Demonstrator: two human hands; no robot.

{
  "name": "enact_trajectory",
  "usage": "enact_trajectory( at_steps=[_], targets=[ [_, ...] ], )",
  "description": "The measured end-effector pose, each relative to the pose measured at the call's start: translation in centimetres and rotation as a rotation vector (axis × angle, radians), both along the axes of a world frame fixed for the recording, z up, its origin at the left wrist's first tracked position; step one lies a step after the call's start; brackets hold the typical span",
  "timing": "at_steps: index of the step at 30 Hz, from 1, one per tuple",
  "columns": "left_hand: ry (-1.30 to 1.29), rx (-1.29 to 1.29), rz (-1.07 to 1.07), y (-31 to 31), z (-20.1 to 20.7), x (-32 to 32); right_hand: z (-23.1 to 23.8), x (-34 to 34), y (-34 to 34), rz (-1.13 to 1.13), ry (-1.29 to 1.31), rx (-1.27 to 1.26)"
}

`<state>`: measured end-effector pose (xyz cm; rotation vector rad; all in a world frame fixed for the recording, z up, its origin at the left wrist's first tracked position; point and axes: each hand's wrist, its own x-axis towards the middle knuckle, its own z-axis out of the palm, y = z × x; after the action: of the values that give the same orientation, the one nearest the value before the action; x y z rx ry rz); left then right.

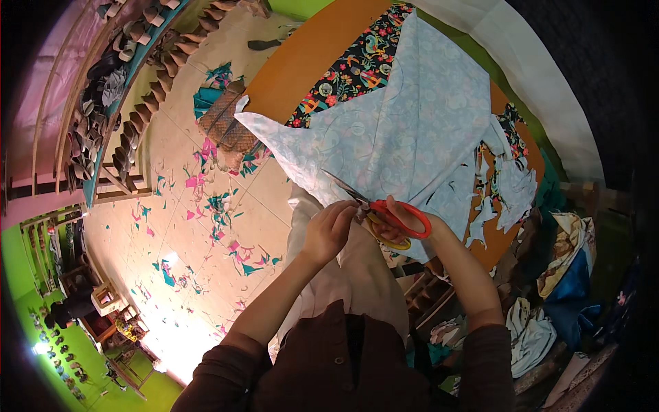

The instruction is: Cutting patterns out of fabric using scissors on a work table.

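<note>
A pair of scissors (414,218) with one red and one yellow handle loop is in my right hand (392,221), whose fingers wrap around the handles. The dark blades point up and left over the pale back of a fabric sheet (412,130). My left hand (332,228) is closed beside the pivot of the scissors, its fingertips together. What those fingertips hold, if anything, is too small to make out. A folded part of the fabric shows its black, colourful floral face (364,65). Both hands are over my lap, at the near edge of the fabric.
The fabric lies on an orange-brown board (295,58). Cut fabric strips (511,189) hang at its right side. Pink and teal scraps (223,206) litter the tiled floor. A brown woven-patterned piece (230,127) is left of the board. Shoe racks (113,103) line the left; cloth heaps (532,336) lie right.
</note>
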<state>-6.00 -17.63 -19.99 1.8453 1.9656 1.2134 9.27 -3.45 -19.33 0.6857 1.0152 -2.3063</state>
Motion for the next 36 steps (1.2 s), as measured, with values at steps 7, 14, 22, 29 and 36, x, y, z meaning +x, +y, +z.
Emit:
enact_trajectory(
  at_steps=[7,14,22,29,36],
  targets=[
    [-0.032,0.029,0.009,-0.1,0.2,-0.6,0.6,0.0,-0.3,-0.156,0.068,-0.085],
    [-0.03,-0.141,0.085,-0.2,1.8,-4.0,1.4,0.4,-1.3,-0.297,0.146,-0.142],
    [-0.002,-0.082,-0.083,8.3,4.4,-7.1,3.4,-2.3,-0.3,-0.617,0.262,-0.164],
    [0.016,-0.181,-0.341,14.0,4.8,-11.3,3.8,-4.6,-1.2,-0.925,0.417,-0.226],
    [0.27,-0.063,-0.658,16.4,6.0,-13.5,3.0,-7.7,-4.5,-1.173,0.311,-0.06]
  ],
)
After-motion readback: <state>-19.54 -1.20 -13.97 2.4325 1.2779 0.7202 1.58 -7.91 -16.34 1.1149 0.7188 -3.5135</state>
